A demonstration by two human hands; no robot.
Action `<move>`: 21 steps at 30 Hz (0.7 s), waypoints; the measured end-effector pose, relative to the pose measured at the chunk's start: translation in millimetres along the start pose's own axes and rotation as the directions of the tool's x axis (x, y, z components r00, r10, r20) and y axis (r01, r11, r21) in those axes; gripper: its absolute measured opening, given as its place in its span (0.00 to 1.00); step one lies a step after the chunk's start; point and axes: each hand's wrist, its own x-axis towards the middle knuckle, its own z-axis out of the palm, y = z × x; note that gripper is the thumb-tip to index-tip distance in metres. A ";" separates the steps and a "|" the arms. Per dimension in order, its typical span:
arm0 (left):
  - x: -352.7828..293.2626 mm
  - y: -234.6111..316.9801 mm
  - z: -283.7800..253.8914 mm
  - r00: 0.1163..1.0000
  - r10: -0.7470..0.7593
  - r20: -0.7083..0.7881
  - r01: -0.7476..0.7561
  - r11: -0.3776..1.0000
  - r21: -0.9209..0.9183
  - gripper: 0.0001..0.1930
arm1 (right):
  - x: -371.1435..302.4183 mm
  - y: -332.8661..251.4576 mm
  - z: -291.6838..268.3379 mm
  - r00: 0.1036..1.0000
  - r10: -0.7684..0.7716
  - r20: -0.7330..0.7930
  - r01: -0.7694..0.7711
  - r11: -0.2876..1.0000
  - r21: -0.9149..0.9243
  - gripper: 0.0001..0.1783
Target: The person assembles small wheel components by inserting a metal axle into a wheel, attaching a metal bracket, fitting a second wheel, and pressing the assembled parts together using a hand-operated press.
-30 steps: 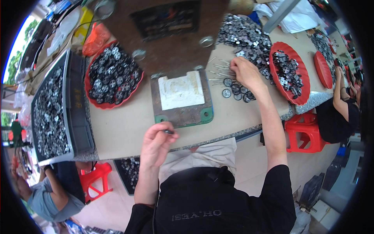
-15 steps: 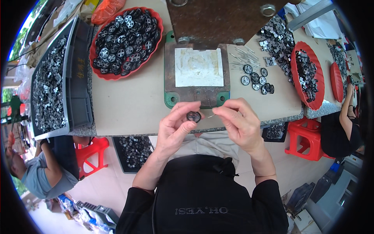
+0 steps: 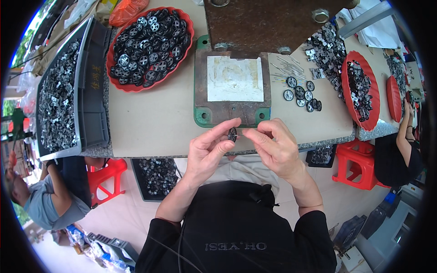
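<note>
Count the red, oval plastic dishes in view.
3: left dish and right dish, either side of the brown metal press; far-right dish beyond. Others may be hidden.

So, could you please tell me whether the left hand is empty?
No, the left hand is holding a small black wheel.

Letters point(image 3: 235, 246) mark the black top point(image 3: 236, 218), yellow characters point(image 3: 96, 78) the grey bin point(image 3: 93, 123).

Assembly workshop; bolted metal machine point(image 3: 268, 28), crate point(image 3: 94, 111) of small parts point(image 3: 57, 102)
</note>
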 end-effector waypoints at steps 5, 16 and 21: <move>1.2 6.3 4.6 0.999 0.032 -0.012 -0.030 0.987 0.158 0.19 | 0.4 -3.1 -2.9 0.998 -0.051 0.021 0.053 0.995 -0.082 0.21; 6.3 -0.8 1.5 0.950 0.290 0.119 -0.312 0.835 0.453 0.18 | -1.0 -5.6 6.0 0.994 0.041 -0.100 -0.043 0.999 -0.016 0.10; 5.4 -0.2 3.6 0.959 0.269 0.091 -0.278 0.826 0.490 0.16 | -3.1 -4.9 7.3 0.989 0.108 -0.102 -0.105 0.994 0.034 0.09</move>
